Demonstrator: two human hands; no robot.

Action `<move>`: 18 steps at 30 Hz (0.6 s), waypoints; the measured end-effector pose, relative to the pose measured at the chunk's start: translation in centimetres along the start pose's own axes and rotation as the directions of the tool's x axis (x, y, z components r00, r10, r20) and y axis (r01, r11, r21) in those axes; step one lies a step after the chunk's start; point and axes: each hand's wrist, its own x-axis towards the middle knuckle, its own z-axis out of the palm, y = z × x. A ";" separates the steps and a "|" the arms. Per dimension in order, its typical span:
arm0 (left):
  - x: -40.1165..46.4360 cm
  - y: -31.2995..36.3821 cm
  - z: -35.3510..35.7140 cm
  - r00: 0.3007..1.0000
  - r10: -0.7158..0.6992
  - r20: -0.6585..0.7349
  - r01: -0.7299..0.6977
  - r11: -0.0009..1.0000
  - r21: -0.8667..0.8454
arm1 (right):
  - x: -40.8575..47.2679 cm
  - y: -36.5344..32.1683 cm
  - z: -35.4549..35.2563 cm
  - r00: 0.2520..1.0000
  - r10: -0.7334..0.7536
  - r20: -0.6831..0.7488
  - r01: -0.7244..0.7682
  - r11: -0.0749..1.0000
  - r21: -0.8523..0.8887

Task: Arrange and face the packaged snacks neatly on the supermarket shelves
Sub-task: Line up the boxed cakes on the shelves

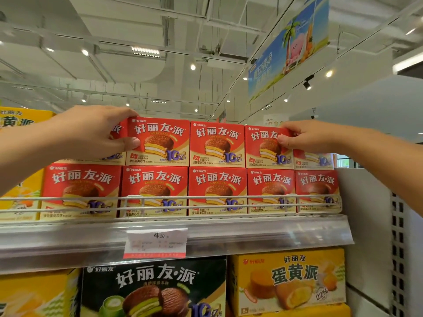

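Top shelf, both hands up on the upper row of red chocolate pie boxes (217, 144). Left hand (96, 131) pinches the box second from left (160, 143) at its left edge, fingers over the top, thumb on the front. Right hand (304, 136) pinches the fourth box (266, 147) at its upper right corner the same way.

Two stacked rows of red snack boxes sit behind the shelf's wire rail (174, 197). The left hand (96, 131) pinches an upper-row box (160, 143) at its left edge; the right hand (304, 136) pinches another upper box (265, 148) at its top right corner.
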 end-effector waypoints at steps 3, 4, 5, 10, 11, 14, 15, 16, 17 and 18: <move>-0.2 0.5 -0.5 1.000 0.011 0.018 -0.012 0.999 0.035 | -0.2 0.1 -0.1 1.000 -0.006 0.002 0.006 1.000 0.019; -0.2 0.6 -0.5 0.999 0.026 0.021 -0.027 0.998 0.053 | -0.4 0.0 -0.1 1.000 -0.012 0.009 0.011 1.000 0.021; -0.3 0.8 -0.6 0.999 0.033 0.023 -0.034 0.997 0.067 | -0.5 0.0 -0.1 1.000 -0.020 0.015 0.020 1.000 0.018; -0.4 1.4 -0.4 0.998 0.061 0.008 -0.061 0.994 0.091 | -0.7 -0.1 -0.2 0.999 -0.043 -0.001 0.043 0.999 0.013; -0.3 1.5 -0.4 0.998 0.064 0.015 -0.065 0.992 0.109 | -0.8 -0.3 -0.2 0.999 -0.048 -0.009 0.049 0.999 0.021; 0.0 1.9 -0.2 0.998 0.058 -0.007 -0.057 0.994 0.097 | -1.1 -1.4 0.1 0.993 -0.111 -0.041 0.111 0.994 -0.010; 0.1 2.1 -0.1 0.998 0.054 -0.015 -0.053 0.995 0.088 | -1.1 -1.7 0.4 0.990 -0.134 -0.052 0.132 0.990 -0.051; 0.1 2.3 0.0 0.998 0.054 -0.022 -0.052 0.995 0.088 | -1.2 -2.0 0.7 0.986 -0.151 -0.066 0.146 0.986 -0.085; 0.1 2.4 0.1 0.998 0.055 -0.027 -0.053 0.994 0.096 | -1.1 -2.1 1.0 0.983 -0.167 -0.082 0.158 0.982 -0.108; 0.1 2.4 0.1 0.998 0.059 -0.029 -0.056 0.993 0.106 | -1.1 -2.0 1.2 0.978 -0.183 -0.099 0.170 0.978 -0.122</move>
